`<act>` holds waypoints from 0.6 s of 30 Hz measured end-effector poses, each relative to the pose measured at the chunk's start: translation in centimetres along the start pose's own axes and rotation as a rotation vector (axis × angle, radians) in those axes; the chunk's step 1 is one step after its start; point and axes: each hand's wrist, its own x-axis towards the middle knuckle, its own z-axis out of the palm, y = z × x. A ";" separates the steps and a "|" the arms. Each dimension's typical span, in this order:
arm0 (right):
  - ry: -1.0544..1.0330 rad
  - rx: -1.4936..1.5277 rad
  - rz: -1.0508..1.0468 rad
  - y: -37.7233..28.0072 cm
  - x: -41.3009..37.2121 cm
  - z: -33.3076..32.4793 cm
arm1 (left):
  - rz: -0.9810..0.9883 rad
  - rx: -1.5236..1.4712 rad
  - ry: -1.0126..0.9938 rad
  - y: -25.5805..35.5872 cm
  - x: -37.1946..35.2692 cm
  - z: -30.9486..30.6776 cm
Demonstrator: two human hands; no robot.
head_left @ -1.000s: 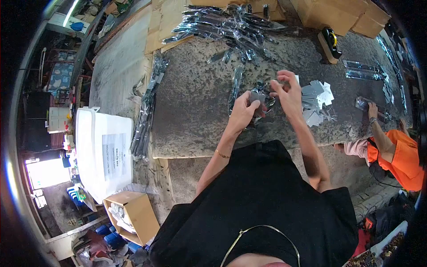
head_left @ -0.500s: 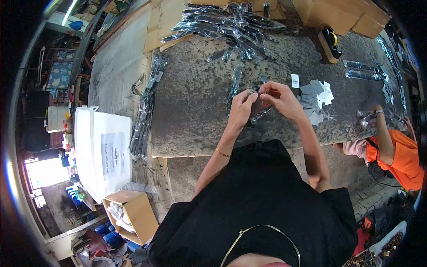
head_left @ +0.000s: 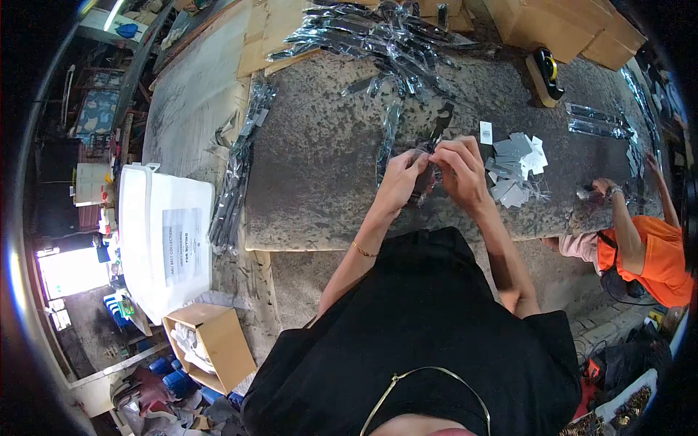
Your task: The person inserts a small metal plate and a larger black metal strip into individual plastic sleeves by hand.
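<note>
Over the dark table, my left hand (head_left: 400, 179) is closed on a plastic-wrapped belt (head_left: 422, 190), most of it hidden under my fingers. A dark hook-shaped hanger (head_left: 442, 120) sticks out beyond my fingertips. My right hand (head_left: 463, 173) meets the left one, its thumb and fingers pinched together; what lies in the pinch is too small to make out. Another clear-wrapped strip (head_left: 389, 131) lies just left of my hands. To the right is a loose pile of grey and white tags (head_left: 518, 161) with strings, and a single white tag (head_left: 486, 132) lies apart.
Wrapped belts (head_left: 363, 36) are heaped at the back, with another bundle (head_left: 243, 167) along the left. A tape dispenser (head_left: 545, 76) stands near cardboard boxes (head_left: 560, 29). A white bin (head_left: 169, 240) is at left. At right, a person in orange (head_left: 654, 254) handles clear plastic.
The dark hanger now shows beyond my fingertips. My right hand has turned and lowered slightly, its fingers curling more tightly. The co-worker's hands have shifted. The view has moved a little.
</note>
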 end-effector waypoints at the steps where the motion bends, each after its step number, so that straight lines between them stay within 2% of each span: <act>1: -0.009 0.018 -0.024 0.1 -0.1 -0.1 | -0.002 0.000 -0.001 0.1 -0.1 0.1; 3: -0.027 0.044 -0.019 0.2 0.0 -0.5 | -0.084 -0.074 -0.003 0.6 -0.4 0.5; 5: -0.045 0.071 -0.016 0.4 0.2 -0.9 | -0.052 -0.070 -0.027 0.4 -0.3 0.4; 7: -0.203 0.111 0.042 0.9 0.3 -1.5 | -0.019 -0.069 -0.052 0.4 -0.3 0.3; 8: -0.203 0.109 0.042 0.8 0.4 -1.8 | -0.017 -0.037 -0.048 0.4 -0.4 0.3; 10: -0.248 0.243 0.204 0.5 0.7 -2.3 | -0.012 -0.005 -0.043 0.4 -0.5 0.3; 11: -0.249 0.243 0.204 0.3 0.8 -2.4 | -0.009 -0.035 -0.049 0.4 -0.5 0.5; 13: -0.272 0.555 0.526 -0.1 1.0 -2.5 | -0.008 -0.066 -0.052 0.5 -0.7 0.7; 14: -0.274 0.557 0.525 0.0 0.8 -2.1 | -0.017 -0.068 -0.049 0.8 -0.8 0.9; 16: -0.142 0.884 0.750 0.6 0.2 -1.4 | -0.024 -0.073 -0.043 1.0 -0.8 0.9; 18: -0.120 0.850 0.711 1.2 0.4 -1.6 | 0.024 0.025 -0.064 0.8 -0.6 0.6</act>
